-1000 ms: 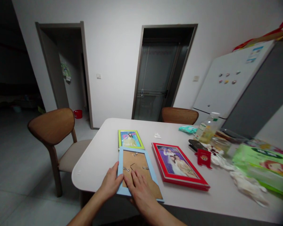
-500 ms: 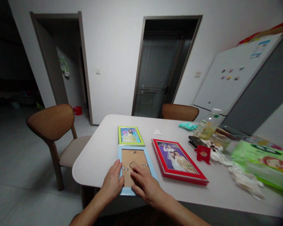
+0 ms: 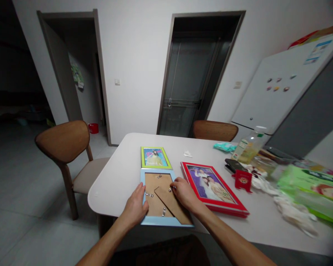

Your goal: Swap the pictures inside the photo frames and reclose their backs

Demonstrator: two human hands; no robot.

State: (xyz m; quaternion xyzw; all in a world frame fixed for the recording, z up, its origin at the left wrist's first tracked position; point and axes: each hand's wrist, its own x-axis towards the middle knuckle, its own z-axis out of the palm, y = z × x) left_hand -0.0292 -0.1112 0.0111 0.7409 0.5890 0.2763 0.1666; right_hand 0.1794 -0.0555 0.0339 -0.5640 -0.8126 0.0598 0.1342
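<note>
A light blue picture frame [image 3: 155, 220] lies face down at the table's near edge, its brown backing board [image 3: 152, 204] and folded stand leg [image 3: 170, 201] showing. Small metal clips [image 3: 164, 211] sit around the board. My left hand [image 3: 135, 205] rests along the frame's left edge, fingers stretched out and thumb over the rim. My right hand [image 3: 184, 192] has its fingertips pinched together at the clip on the right side, which they partly cover. Just beyond lies a green picture frame [image 3: 156, 157], photo up. Red picture frames [image 3: 213, 190] are stacked to the right.
Right of the red frames are a dark phone-like object [image 3: 234, 166], a small red stand [image 3: 243, 181], crumpled white gloves [image 3: 294, 214], a bottle [image 3: 248, 146] and a green tissue pack [image 3: 313, 192]. A teal packet [image 3: 224, 147] lies farther back. Wooden chairs [image 3: 65, 142] flank the table.
My right hand has moved from the middle of the backing board up and right to the right-side clip, uncovering the stand leg and lower clip. My left hand stays at the left edge.
</note>
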